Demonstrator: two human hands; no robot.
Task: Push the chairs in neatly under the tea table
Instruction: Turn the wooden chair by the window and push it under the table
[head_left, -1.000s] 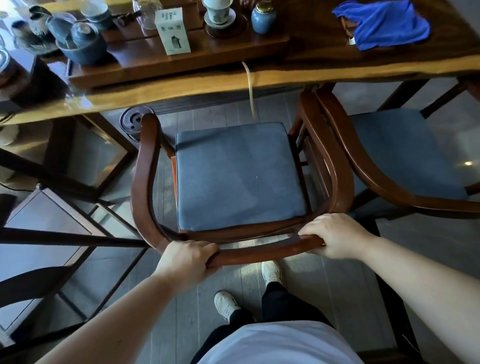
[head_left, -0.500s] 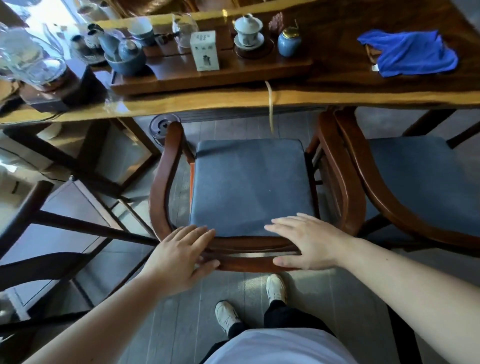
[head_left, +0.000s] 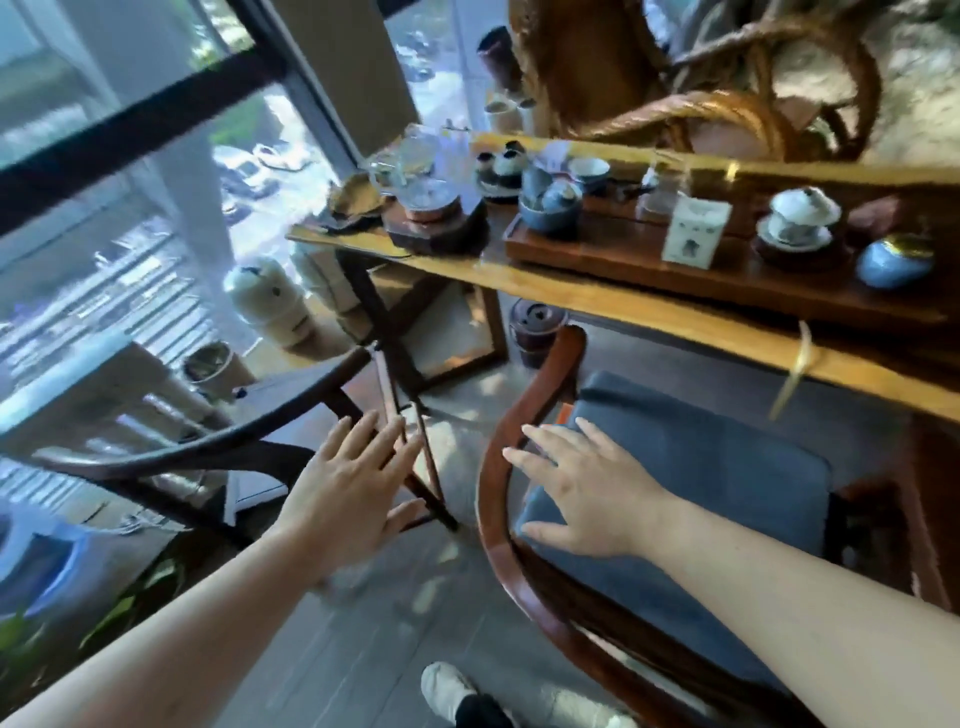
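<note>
The reddish wooden chair with the blue cushion sits at lower right, its open front facing the tea table and its curved back rail toward the person; front to back, it runs on a diagonal from the lower foreground up toward the table edge, and the front part of the seat lies beneath the tabletop overhang; a second, darker chair stands to the left, near the window, its curved top rail sweeping from lower left up toward the table leg, well clear of the table edge. Both hands are empty and spread flat, palms down; the left hand hovers with fingers splayed over the gap between the two chairs, fingertips pointing at the dark chair's rail and, as far as the blur lets me tell, not touching it; the right hand floats above the blue cushion just inside the red chair's arm rail, fingers fanned apart, gripping nothing; contact with the cushion cannot be told. On the tabletop a wooden tray carries teaware.
</note>
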